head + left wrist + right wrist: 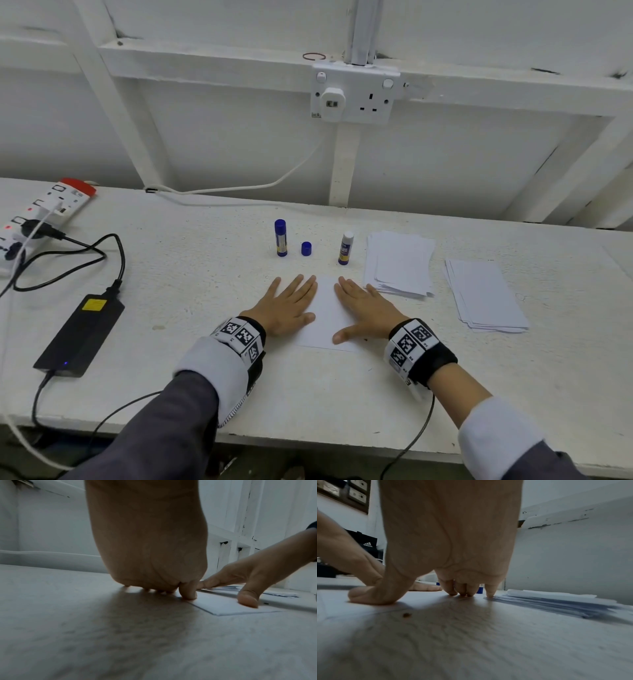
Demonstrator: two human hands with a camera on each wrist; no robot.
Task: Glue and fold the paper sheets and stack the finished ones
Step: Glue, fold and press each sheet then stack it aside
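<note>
On the white table (171, 260), near its front edge: a white folded sheet (327, 308), flat, pinned under left hand (291, 305) and right hand (364, 308), fingers straight, pressing. Just right, touching the little finger: a loose paper stack (399, 262); farther right, apart, a second stack (486, 296). Behind, upright: capped glue stick (280, 238), open glue stick (346, 248), blue cap (306, 248) between.

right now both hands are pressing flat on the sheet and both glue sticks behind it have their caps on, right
Not quite. Both the left hand and right hand press flat on the sheet, but only the left glue stick is capped. The right glue stick is uncapped, its blue cap standing loose between them, as the head view shows.
</note>
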